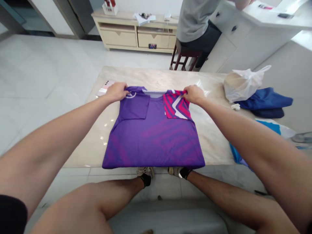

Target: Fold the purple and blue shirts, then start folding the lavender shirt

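Note:
A purple T-shirt (156, 133) with a pink and purple pattern lies on the marble-like table, its lower edge at the table's near edge. Both sleeves are folded inward over the front. The left sleeve is plain purple; the right one (177, 105) has pink stripes and a white zigzag. My left hand (117, 91) pinches the shirt's far left corner at the shoulder. At the far right shoulder corner, my right hand (194, 94) has its fingers closed on the fabric. Between them, the collar (156, 94) faces away from me.
On the table's right are a white plastic bag (243, 83), folded dark blue cloth (266, 99) and bright blue cloth (235, 152). A phone (105, 87) lies beside my left hand. Beyond the table, a person in a grey shirt (195, 21) sits on a stool (186, 55) near a cream cabinet (119, 35).

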The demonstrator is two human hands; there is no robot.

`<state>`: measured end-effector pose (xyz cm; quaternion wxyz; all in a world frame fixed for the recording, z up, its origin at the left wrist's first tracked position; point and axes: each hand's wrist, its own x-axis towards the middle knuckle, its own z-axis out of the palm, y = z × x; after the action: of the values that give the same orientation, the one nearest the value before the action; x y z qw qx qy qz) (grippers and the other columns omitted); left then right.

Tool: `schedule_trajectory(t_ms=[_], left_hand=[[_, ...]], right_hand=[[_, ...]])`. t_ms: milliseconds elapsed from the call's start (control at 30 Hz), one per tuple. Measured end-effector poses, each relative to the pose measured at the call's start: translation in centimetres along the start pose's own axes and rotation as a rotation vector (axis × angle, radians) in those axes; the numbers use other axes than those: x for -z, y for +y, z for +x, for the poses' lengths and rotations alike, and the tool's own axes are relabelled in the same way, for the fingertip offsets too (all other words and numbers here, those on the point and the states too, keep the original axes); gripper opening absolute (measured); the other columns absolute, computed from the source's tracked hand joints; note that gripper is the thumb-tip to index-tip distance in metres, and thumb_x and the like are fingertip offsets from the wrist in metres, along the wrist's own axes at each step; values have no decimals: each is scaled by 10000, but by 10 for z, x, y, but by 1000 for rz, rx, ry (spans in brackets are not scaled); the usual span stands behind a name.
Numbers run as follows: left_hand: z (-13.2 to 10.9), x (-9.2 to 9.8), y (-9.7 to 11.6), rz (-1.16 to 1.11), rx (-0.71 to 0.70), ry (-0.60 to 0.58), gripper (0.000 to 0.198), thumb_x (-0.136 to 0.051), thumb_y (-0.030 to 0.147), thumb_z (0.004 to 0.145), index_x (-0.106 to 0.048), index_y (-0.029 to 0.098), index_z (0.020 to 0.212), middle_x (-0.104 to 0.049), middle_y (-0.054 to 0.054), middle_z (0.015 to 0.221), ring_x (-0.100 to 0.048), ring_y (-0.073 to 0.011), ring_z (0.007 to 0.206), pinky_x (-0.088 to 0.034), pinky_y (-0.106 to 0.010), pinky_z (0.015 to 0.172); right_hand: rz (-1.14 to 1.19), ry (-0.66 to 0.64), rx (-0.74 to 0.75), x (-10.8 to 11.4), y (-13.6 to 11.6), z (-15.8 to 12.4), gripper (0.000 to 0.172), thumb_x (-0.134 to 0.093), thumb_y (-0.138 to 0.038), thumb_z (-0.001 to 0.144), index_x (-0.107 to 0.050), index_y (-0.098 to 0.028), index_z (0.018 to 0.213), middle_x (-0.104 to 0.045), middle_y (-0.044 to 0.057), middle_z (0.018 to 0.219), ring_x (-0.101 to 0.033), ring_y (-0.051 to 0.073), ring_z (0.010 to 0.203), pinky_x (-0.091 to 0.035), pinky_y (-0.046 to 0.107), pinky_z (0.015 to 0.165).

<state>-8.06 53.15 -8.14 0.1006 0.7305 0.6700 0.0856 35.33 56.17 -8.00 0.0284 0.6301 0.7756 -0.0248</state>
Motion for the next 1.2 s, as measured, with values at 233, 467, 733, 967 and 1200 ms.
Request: schedule_trajectory(t_ms=[233,467,733,967,1200], left_hand=[[7,67,37,74,-59,420,512,-493,420,1152,-588,-36,1364,-618,-106,1513,-546,-231,1433,-395,-401,1108],[-89,27,5,32,-217,454,386,-513,446,1156,-653,92,1221,-736,-143,1323,-611,-244,1355,-389,-491,1179],[-209,-42,-38,114,-466,119,387,-545,103,886,-741,219,1199,-800,-107,1197,-721,-293,1160,-533,-498,1006],[-214,-41,-47,168,-552,94,449,-517,88,926,-786,240,1252,-807,-144,1204,-734,-334,1084,-558,-485,931],[-206,-27,-40,175,-561,47,411,-465,97,947,-783,247,1160,-800,-128,1132,-747,-321,1064,-583,-479,966]], right_hand=[[115,507,25,53,-2,18,461,-376,-310,1186,-701,8,1259,-687,220,1343,-595,327,1290,-455,501,1094],[74,593,225,21,17,-79,106,-613,-207,1079,-701,-151,1096,-709,138,1101,-588,313,1157,-458,495,1051],[-3,411,565,-75,46,-198,245,-545,-122,1037,-750,-223,1125,-760,103,1054,-626,282,996,-482,431,896],[-29,387,593,-74,43,-206,355,-491,-120,1083,-770,-237,1268,-808,102,1208,-651,272,1074,-487,432,935],[-19,277,700,-61,35,-193,343,-522,-146,1107,-808,-219,1281,-831,129,1139,-668,279,1041,-481,429,907]])
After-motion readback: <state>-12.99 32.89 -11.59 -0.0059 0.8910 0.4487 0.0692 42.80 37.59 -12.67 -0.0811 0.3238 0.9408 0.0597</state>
